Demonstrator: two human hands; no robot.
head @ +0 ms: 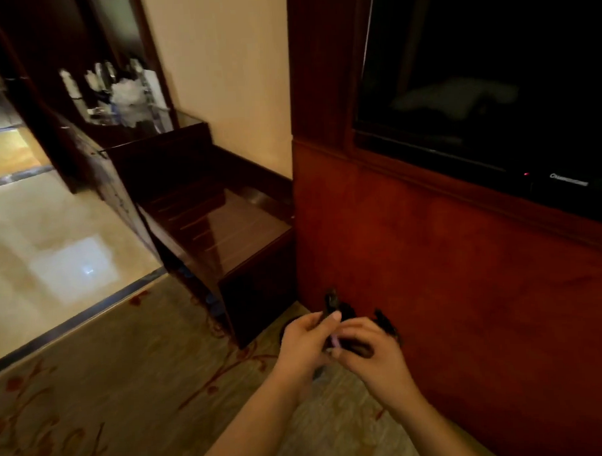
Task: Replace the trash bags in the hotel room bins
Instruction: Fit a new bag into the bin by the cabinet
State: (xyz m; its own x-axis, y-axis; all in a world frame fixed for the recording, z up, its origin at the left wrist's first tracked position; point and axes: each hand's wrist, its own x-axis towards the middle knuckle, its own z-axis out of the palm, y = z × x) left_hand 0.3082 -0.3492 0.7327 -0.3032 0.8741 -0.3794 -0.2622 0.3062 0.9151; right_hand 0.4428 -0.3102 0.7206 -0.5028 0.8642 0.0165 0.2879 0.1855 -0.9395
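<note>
Both of my hands meet low in the frame, in front of a red-brown wood panel. My left hand pinches a bunched black trash bag between thumb and fingers. My right hand grips the same bag from the right, and a crumpled end sticks out past its knuckles. A dark round rim, possibly the bin, shows just behind my left hand, mostly hidden.
A dark wooden luggage bench stands left of my hands against the cream wall. Behind it a cabinet holds glasses and bottles. A wall-mounted television hangs at the upper right. Patterned carpet meets glossy tile floor on the left.
</note>
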